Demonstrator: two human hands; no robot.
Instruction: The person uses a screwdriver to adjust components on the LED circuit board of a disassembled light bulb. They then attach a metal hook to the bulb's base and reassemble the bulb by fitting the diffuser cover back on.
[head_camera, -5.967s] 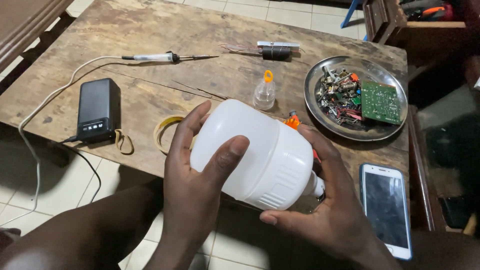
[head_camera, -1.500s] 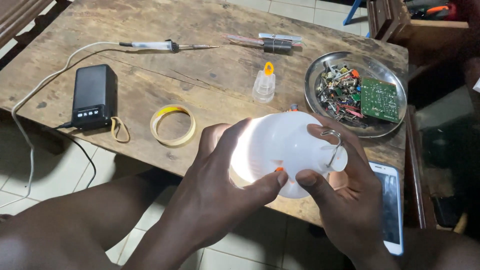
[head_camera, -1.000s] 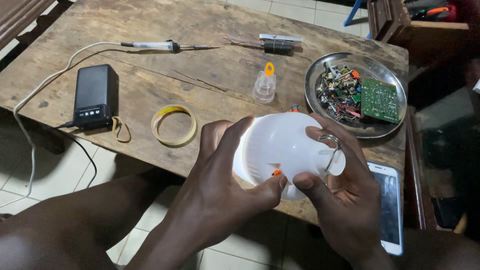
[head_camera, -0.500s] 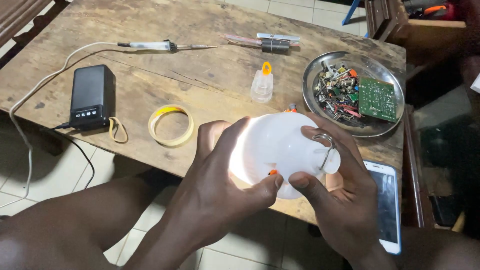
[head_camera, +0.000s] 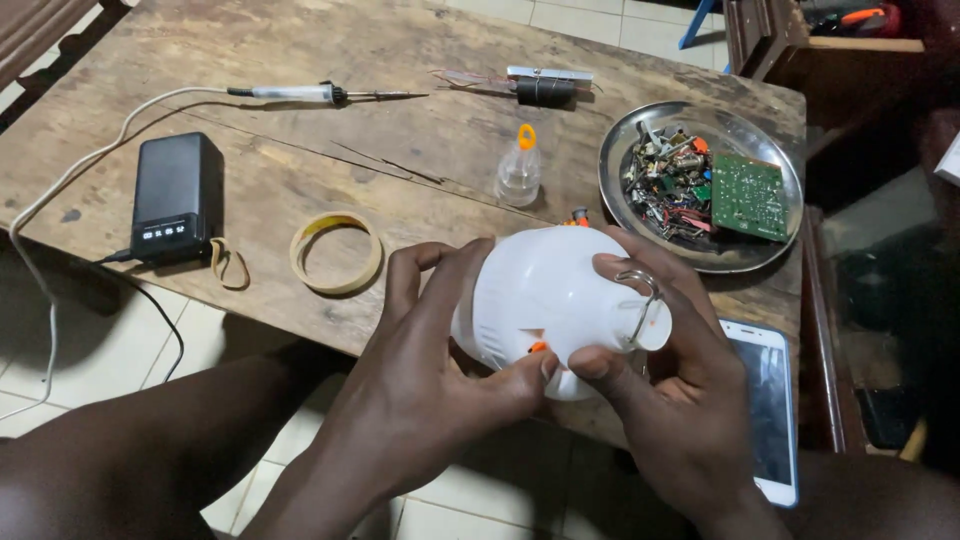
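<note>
Worn, scratched wood fills the upper two thirds of the frame, a table (head_camera: 420, 110) with pale floor tiles showing below its near edge. At lower centre a large white bulb housing (head_camera: 545, 295) is held off the table over its near edge, cradled between both hands so that its side faces the camera. The left hand (head_camera: 430, 385) is wrapped around the left flank, its thumb tip pressed against a small orange tab on the shell; the right hand (head_camera: 680, 400) is closed around the narrow end, thumb meeting the left thumb, a wire loop lying over its fingers. What the orange tab belongs to cannot be made out, and the bulb's base is hidden by the right fingers. Beyond the grip lie a tape ring (head_camera: 335, 252), a small clear bottle (head_camera: 520, 168), a metal dish (head_camera: 690, 255) of scrap parts with a green circuit board (head_camera: 750, 195), a black power bank (head_camera: 178, 198) and a soldering iron (head_camera: 300, 94). A white phone (head_camera: 765, 410) at lower right is partly covered by the right hand.
</note>
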